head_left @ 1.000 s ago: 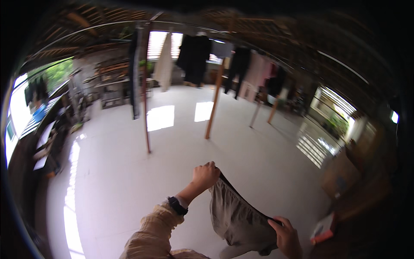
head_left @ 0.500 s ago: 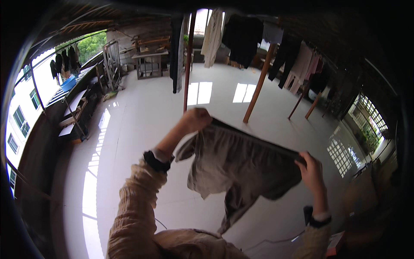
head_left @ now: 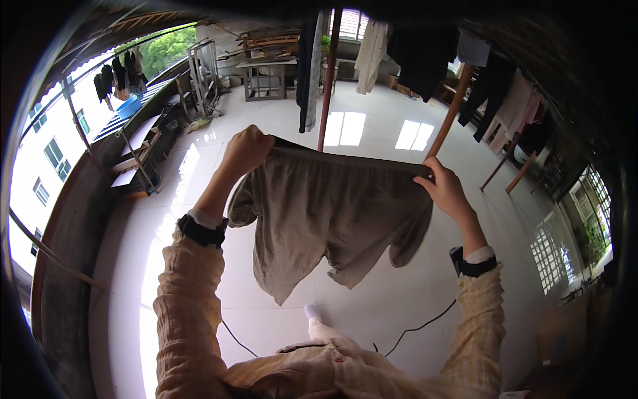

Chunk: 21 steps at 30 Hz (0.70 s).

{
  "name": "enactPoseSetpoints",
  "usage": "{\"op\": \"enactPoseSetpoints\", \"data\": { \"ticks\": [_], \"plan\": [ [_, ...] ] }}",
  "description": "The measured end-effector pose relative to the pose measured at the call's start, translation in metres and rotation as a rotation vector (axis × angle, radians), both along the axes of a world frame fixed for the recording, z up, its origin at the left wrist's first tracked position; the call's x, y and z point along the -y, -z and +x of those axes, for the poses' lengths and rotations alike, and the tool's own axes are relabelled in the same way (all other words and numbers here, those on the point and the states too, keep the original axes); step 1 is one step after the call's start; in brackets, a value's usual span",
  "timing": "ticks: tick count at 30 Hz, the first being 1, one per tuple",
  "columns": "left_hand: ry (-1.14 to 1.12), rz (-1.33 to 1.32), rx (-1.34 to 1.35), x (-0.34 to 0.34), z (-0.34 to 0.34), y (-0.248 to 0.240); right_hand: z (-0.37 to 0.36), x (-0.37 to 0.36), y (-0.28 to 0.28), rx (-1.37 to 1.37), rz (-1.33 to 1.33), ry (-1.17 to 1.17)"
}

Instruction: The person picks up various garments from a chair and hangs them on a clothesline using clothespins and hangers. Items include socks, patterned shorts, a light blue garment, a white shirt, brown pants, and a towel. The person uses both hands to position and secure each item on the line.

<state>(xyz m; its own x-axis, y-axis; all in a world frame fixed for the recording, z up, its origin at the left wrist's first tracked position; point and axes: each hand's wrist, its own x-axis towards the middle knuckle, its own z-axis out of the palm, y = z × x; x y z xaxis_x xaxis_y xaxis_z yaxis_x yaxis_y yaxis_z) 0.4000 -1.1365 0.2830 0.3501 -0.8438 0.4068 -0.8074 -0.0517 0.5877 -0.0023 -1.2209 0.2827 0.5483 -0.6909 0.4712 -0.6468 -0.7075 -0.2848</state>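
Note:
A grey-brown pair of trousers (head_left: 332,206) with a gathered elastic waistband hangs stretched in front of me at chest height. My left hand (head_left: 247,151) is closed in a fist round the waistband's left end. At the other end my right hand (head_left: 446,187) pinches the band between thumb and fingers. Below the taut band the cloth droops in loose folds, its lower parts bunched and uneven, clear of the floor. I cannot make out how each leg falls.
Washing hangs on lines ahead: a cream shirt (head_left: 371,58), a dark garment (head_left: 420,61) and dark trousers (head_left: 490,93). A red pole (head_left: 329,80) and a wooden post (head_left: 452,113) stand beyond my hands. Shelves (head_left: 141,153) and a blue basin (head_left: 129,106) are at the left.
The trousers have swung from a slant to nearly level and spread wider. My left hand has moved left and up, my right hand up and left. My view has turned left.

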Motion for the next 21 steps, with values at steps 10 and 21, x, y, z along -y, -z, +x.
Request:
{"op": "enactPoseSetpoints", "data": {
  "ticks": [10,21],
  "plan": [
    [0.034,-0.289,-1.079,0.099,0.149,0.039,0.155,0.127,-0.001,-0.014,0.130,-0.478],
    [0.039,-0.275,-1.126,0.153,0.309,0.055,0.374,0.249,-0.024,-0.610,0.428,-0.774]
  ]
}}
